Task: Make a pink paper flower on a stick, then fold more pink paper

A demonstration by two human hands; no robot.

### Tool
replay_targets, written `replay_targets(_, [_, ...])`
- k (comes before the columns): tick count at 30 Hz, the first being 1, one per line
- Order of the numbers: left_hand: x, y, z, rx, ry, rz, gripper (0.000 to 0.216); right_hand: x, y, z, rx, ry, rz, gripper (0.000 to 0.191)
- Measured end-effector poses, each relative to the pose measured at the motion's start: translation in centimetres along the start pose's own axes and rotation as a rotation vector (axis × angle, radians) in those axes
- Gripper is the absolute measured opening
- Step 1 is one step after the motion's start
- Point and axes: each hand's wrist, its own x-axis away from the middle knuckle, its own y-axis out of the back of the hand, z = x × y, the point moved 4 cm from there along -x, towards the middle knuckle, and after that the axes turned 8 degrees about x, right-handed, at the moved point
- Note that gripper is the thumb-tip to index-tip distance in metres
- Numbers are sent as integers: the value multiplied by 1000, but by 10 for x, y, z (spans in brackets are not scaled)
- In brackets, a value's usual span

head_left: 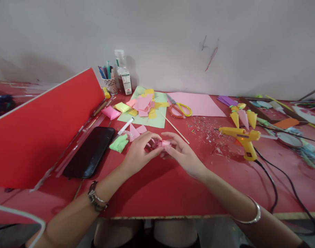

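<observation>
A small curled piece of pink paper is pinched between my two hands over the middle of the red table. My left hand grips its left side with thumb and fingertips. From the right, my right hand holds the same paper, its fingers bent around it; part of the paper is hidden by the fingers. Just beyond my left hand lie loose pink paper pieces and a crumpled light green packet. A thin wooden stick lies beyond my right hand.
A yellow glue gun with a black cord lies right, beside scattered scraps. Scissors rest near pink paper at the back. Left are a black phone, a leaning red board and a bottle. Paper cones stand back right.
</observation>
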Motion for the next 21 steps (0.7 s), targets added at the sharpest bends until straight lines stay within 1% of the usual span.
replay_targets(3, [0, 1, 5, 60, 77, -40, 16, -1, 1, 4, 64, 106, -34, 23])
replay_targets(5, [0, 2, 8, 96, 114, -52, 17, -1, 1, 4, 91, 130, -37, 21])
replay_targets(7, [0, 1, 8, 125, 128, -39, 17, -1, 1, 4, 111, 144, -47, 20])
replay_targets(10, [0, 0, 8, 133, 126, -6, 17, 0, 1, 5, 138, 159, -73, 18])
replay_targets(12, [1, 0, 7, 94, 112, -9, 19, 0, 1, 5, 149, 165, -84, 18])
replay_targets(17, [1, 0, 6, 29, 87, -10, 30, 0, 3, 7, 186, 175, -113, 18])
replay_targets(21, [-1, 0, 5, 6, 56, 11, 24, 0, 3, 7, 199, 169, -120, 20])
